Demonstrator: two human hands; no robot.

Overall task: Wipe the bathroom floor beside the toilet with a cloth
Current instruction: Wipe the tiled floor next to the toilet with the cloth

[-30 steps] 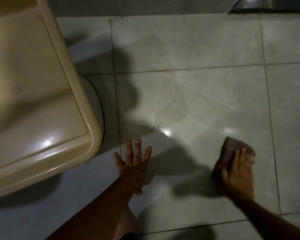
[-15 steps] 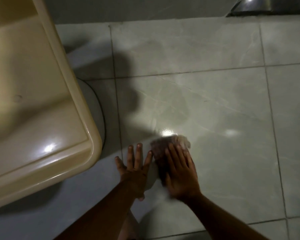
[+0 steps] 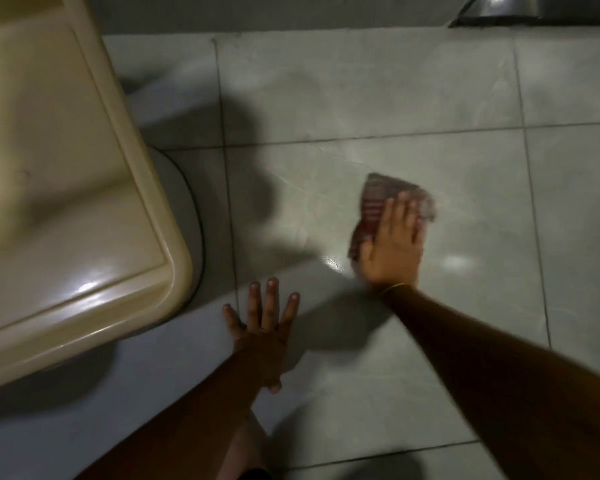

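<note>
Meanwhile, a person's right hand (image 3: 392, 247), fingers straight and close together, presses a reddish cloth (image 3: 378, 202) flat to the tiled floor (image 3: 430, 98) right of the toilet (image 3: 66, 202), the spread-fingered left hand (image 3: 264, 330) apparently bracing nearby.

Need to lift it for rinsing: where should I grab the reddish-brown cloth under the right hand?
Probably pinch the far-left corner of the reddish-brown cloth, coming down from the side away from the wrist: it lies flat on the grey tiled floor, and that corner sticks out past the flat right hand.
</note>
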